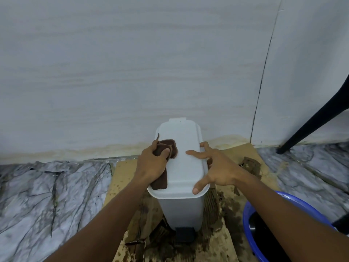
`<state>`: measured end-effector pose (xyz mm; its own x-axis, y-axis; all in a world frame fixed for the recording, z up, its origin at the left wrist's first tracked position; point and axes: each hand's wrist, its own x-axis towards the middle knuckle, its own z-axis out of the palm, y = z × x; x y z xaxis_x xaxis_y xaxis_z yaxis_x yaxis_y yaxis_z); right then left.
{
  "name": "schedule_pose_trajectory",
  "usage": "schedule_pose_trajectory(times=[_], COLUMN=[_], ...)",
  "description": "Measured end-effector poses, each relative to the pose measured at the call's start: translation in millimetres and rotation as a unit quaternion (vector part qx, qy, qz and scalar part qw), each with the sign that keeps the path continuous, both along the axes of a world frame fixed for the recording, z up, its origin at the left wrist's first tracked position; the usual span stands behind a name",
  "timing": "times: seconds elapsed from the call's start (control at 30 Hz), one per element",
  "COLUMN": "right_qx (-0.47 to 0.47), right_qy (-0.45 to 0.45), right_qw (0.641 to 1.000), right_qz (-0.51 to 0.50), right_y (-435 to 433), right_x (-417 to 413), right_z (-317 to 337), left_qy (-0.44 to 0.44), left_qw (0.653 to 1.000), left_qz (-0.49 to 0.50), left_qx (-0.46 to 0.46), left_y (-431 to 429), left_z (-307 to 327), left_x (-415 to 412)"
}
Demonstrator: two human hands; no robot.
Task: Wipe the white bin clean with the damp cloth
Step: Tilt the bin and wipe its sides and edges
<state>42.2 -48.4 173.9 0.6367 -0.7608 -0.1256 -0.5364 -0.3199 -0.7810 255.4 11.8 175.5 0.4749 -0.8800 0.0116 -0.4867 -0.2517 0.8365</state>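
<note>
– Forearms come in from the near edge, both of them, and beside the right one sits a blue basin. What are the hands on?
– One view only, from the head. Fingers of the left hand are curled round the brown cloth, pressing it onto the lid of the white bin. Spread flat, the right hand lies on the lid's right edge with its thumb at the near rim. It grips nothing. I'd say it steadies.
– Where does the bin stand?
– Upright on a stained sheet of cardboard, back close to the wall, pedal facing the camera.
– And the relation that matters?
– Its lid runs lengthwise from the camera toward the wall. On the left half lies the cloth, about midway along, with a tail trailing back under the wrist to the near rim. Bare lid lies to the right of the cloth and beyond it, toward the far end.
– So the next stroke?
– My judgement: push away along that axis, or across to the right, where the right forefinger is near and would have to lift. Only the left hand is placed for it. Below the lid, the front and sides look not yet wiped.
– Risk?
– A light bin on wet cardboard may slide if the bracing hand comes off.
</note>
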Motion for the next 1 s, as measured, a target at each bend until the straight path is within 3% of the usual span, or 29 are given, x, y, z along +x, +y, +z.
schedule_pose_trajectory(times=[0.2,0.37,0.6,0.77,1.0], right_qx=[0.006,0.013,-0.068,0.009,0.015], right_qy=[0.000,-0.027,-0.026,-0.094,-0.035], right_qw=[0.999,1.000,0.997,0.996,0.998], right_qz=[0.053,0.010,0.005,0.008,0.050], right_y=[-8,1,24,9,-37], right_x=[-5,-1,1,-2,-25], right_z=[5,-6,-20,-16,3], left_qy=[0.059,0.038,0.042,0.130,0.157], left_qw=[0.996,0.999,0.999,0.988,0.975], left_qz=[0.061,0.028,0.025,0.083,0.158], left_qx=[-0.027,-0.005,0.010,-0.009,-0.016], left_y=[20,6,-35,-44,-24], left_z=[-9,-6,-1,-2,-18], left_x=[-9,1,26,28,5])
